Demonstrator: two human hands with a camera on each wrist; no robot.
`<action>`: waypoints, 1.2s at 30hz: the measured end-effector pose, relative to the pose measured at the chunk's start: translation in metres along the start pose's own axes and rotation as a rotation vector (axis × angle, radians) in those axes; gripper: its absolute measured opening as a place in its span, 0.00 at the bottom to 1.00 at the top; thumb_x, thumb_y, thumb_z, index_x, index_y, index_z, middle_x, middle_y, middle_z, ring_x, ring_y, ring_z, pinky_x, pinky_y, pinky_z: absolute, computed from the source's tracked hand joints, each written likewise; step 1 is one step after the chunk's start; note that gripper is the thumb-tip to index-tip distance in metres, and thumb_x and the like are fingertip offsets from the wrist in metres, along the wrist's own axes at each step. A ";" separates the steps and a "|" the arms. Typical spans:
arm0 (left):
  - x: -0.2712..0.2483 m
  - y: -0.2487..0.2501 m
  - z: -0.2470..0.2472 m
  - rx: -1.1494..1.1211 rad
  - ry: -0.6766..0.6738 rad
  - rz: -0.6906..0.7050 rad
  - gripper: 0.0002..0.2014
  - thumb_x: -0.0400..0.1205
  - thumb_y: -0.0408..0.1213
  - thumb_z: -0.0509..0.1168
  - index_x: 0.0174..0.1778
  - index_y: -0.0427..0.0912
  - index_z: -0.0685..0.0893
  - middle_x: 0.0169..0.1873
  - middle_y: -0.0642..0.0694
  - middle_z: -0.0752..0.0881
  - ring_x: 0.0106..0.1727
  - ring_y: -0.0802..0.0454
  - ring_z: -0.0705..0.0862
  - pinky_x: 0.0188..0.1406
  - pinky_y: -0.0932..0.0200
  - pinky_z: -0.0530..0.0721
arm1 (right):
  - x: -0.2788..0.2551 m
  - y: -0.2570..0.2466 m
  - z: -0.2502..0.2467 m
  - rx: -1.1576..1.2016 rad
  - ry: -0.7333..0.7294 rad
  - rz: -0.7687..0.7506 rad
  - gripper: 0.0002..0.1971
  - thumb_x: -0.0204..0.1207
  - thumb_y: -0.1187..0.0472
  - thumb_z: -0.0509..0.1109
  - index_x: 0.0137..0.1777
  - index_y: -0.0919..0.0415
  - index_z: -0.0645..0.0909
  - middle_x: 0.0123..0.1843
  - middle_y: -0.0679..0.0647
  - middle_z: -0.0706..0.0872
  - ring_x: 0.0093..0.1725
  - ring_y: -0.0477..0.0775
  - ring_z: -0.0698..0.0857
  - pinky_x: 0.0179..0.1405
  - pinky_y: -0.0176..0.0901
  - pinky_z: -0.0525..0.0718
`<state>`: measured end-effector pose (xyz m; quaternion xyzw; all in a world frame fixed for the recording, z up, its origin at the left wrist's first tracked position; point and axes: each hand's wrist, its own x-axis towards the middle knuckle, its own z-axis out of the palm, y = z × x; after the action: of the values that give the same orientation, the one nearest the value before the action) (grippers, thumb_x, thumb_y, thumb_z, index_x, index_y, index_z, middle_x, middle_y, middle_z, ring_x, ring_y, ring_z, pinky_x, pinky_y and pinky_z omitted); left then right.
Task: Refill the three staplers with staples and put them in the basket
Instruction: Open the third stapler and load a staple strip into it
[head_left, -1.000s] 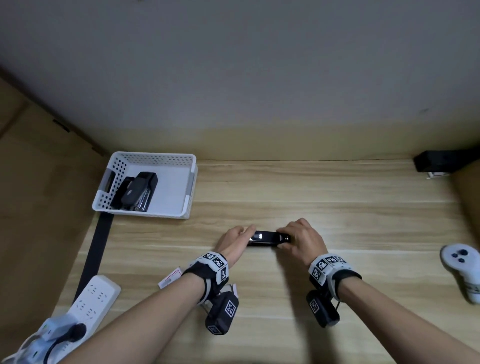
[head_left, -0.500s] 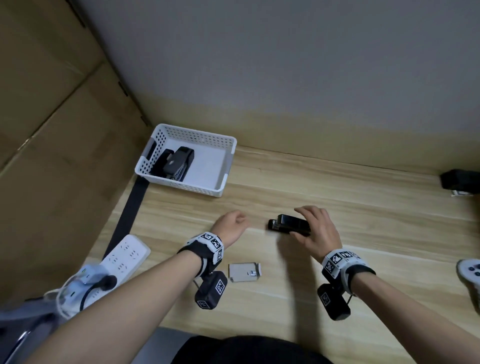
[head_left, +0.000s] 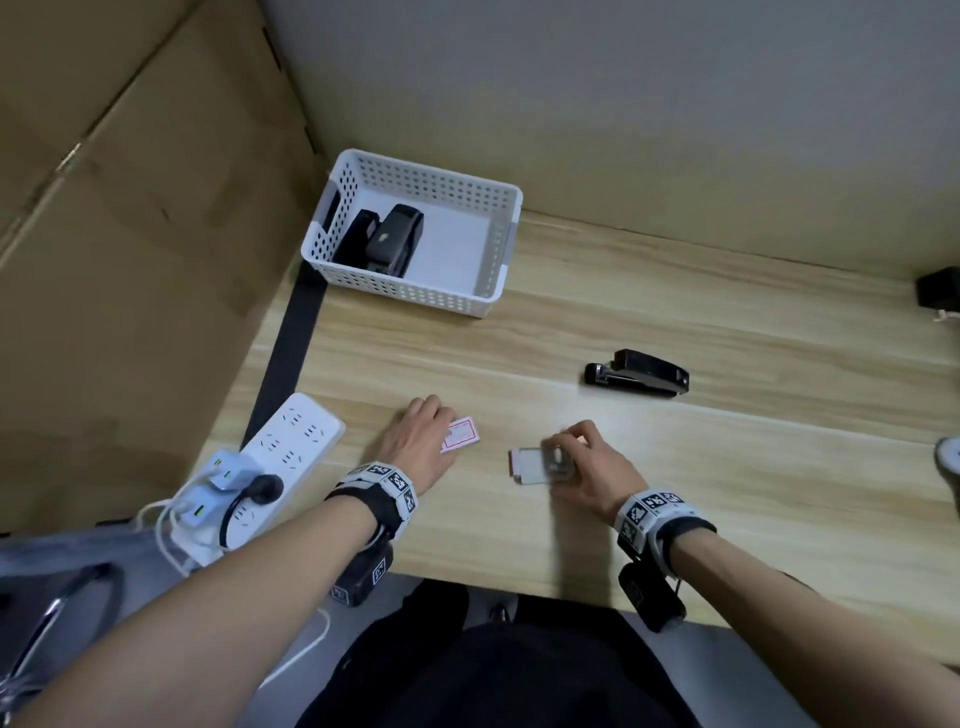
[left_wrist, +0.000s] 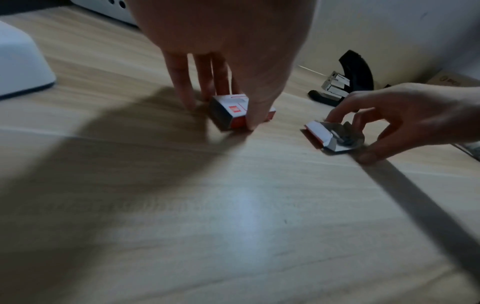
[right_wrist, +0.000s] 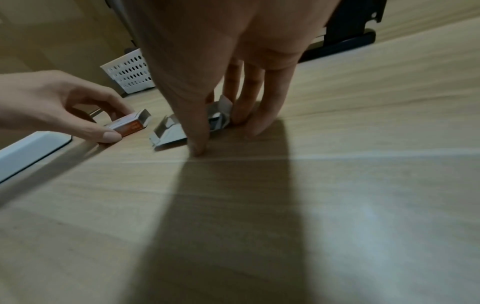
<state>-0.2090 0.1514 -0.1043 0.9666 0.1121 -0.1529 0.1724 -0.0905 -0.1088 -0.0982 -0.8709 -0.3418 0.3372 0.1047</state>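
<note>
Pale wood-grain desk (head_left: 675, 467) fills a corner between a grey wall and cardboard panels on the left. On it, the left hand (head_left: 415, 447) has its thumb and fingers (left_wrist: 179, 86) curled round a small white-and-red cardboard staple box sleeve (left_wrist: 231, 111), pinching it against the wood. Just to its right, the right hand (head_left: 592, 467) has thumb and fingertips (right_wrist: 270, 102) clamped on the open white cardboard inner tray (head_left: 535, 465), with grey staples (left_wrist: 348, 135) bunched under the fingers.

Farther out, beyond the right hand, a black metal-and-plastic stapler (head_left: 636, 381) lies on the desk, well apart from both hands; the left wrist view seems to show it hinged open. At the far left, a white perforated plastic basket (head_left: 498, 249) holds two black staplers (head_left: 384, 241) side by side against its left wall. By my reckoning two of three are done, and the last still wants staples and the trip to the basket.

A white power strip (head_left: 280, 457) with plugs sits at the near left edge, close beside the left wrist. Bare wood stretches between the hands, the stapler and the basket, which has free floor on its right half. A black object (head_left: 937, 286) sits at the far right.
</note>
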 end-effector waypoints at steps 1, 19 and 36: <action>-0.002 -0.002 0.001 -0.046 0.001 0.033 0.18 0.75 0.42 0.70 0.62 0.49 0.81 0.54 0.48 0.77 0.58 0.45 0.75 0.58 0.50 0.78 | 0.002 -0.001 0.003 0.001 0.015 -0.007 0.32 0.68 0.51 0.78 0.72 0.43 0.71 0.69 0.47 0.66 0.59 0.55 0.82 0.52 0.50 0.87; -0.008 0.004 0.011 -0.246 0.002 0.082 0.14 0.73 0.38 0.72 0.55 0.47 0.86 0.47 0.49 0.78 0.52 0.47 0.77 0.53 0.52 0.79 | 0.042 -0.029 0.007 0.103 0.054 -0.202 0.23 0.70 0.56 0.75 0.66 0.56 0.81 0.62 0.54 0.76 0.54 0.59 0.85 0.50 0.49 0.86; -0.013 0.014 -0.006 -0.155 -0.085 -0.062 0.18 0.79 0.48 0.68 0.65 0.50 0.81 0.56 0.51 0.78 0.62 0.51 0.74 0.51 0.55 0.78 | 0.055 -0.024 0.001 0.099 0.114 -0.169 0.22 0.69 0.42 0.71 0.63 0.44 0.80 0.62 0.42 0.76 0.53 0.51 0.85 0.42 0.50 0.86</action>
<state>-0.2160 0.1389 -0.0908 0.9390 0.1458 -0.1901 0.2466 -0.0742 -0.0541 -0.1176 -0.8505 -0.3907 0.2934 0.1948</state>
